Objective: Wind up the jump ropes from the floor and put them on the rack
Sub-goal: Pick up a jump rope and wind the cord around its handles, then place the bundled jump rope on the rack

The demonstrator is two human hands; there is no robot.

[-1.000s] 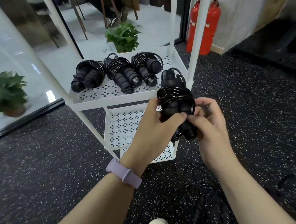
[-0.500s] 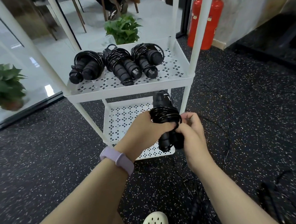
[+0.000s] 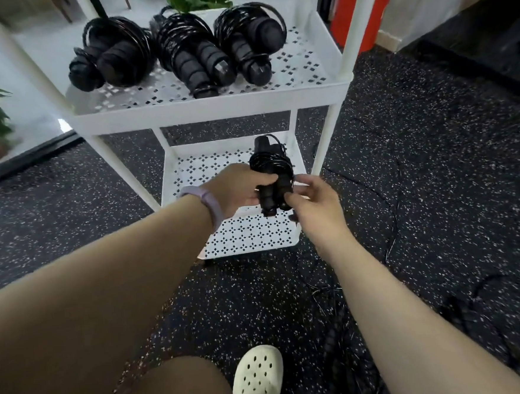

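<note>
Over the rack's (image 3: 215, 110) lower shelf (image 3: 249, 234) we hold a wound rope (image 3: 271, 176), our left hand (image 3: 236, 187) gripping its handles and our right hand (image 3: 311, 198) pinching them from the side. Three wound ropes (image 3: 181, 51) lie on the rack's upper shelf (image 3: 302, 70); loose ropes (image 3: 333, 339) lie on the floor below the rack.

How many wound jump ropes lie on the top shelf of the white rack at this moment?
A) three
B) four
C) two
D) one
A: three wound jump ropes lie side by side on the top shelf; a fourth bundle is in the hands, lower down.
</note>
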